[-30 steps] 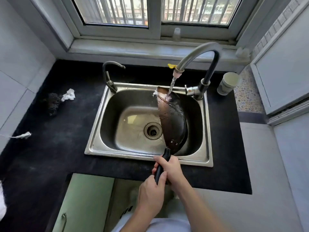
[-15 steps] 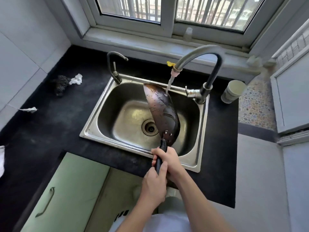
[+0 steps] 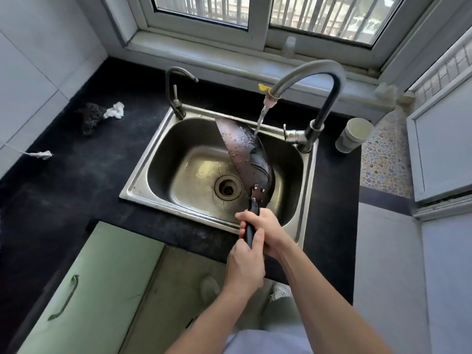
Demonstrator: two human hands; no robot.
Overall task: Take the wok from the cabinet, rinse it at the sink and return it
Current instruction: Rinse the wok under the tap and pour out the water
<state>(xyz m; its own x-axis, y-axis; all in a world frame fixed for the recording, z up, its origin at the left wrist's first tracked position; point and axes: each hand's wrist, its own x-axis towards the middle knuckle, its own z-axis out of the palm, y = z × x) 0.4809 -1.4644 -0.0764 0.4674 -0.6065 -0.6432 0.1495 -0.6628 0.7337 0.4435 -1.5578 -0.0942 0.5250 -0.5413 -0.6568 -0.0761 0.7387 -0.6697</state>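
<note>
The dark wok (image 3: pixel 242 152) stands tilted on its edge inside the steel sink (image 3: pixel 143 185), wet, with its far rim up toward the tap. Water runs from the tall curved tap (image 3: pixel 319 72) onto the upper part of the wok. Both hands grip the wok's black handle (image 3: pixel 251 221) at the sink's near edge: my right hand (image 3: pixel 265 229) holds it higher up, my left hand (image 3: pixel 245 261) holds its lower end. Below the counter, the cabinet stands open with a pale green door (image 3: pixel 84 297) swung out.
A small second tap (image 3: pixel 175 98) stands at the sink's back left. On the black counter (image 3: pixel 76 180) lie a dark scrubber (image 3: pixel 89 116) and a crumpled white tissue (image 3: pixel 115 111). A white cup (image 3: pixel 353 134) stands to the right of the tall tap. A window sill runs behind.
The wok has turned and leaned so that more of its wet surface faces left. The view has tipped down, showing more of the open cabinet. Both hands stay on the handle.
</note>
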